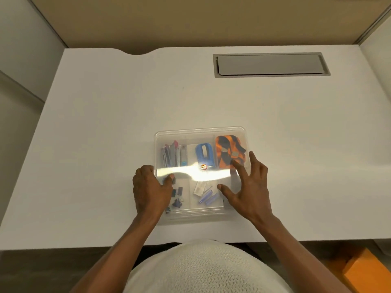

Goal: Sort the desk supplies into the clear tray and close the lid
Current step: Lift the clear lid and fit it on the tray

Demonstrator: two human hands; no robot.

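The clear tray [198,132] sits on the white desk near its front edge, with its clear lid [203,172] lying on top and glaring with reflected light. Through the lid I see pens [170,155] at the back left, a blue stapler [204,154] in the middle, orange and black items [229,152] at the back right, binder clips [176,197] at the front left and small blue pieces [208,197] at the front middle. My left hand [149,189] wraps the lid's left edge, thumb on top. My right hand [247,185] lies spread flat on the lid's right side.
A grey cable hatch [270,64] is set into the desk at the back right. The desk's back edge has a curved cut-out [135,52] at the left. An orange box [368,271] stands on the floor at the lower right.
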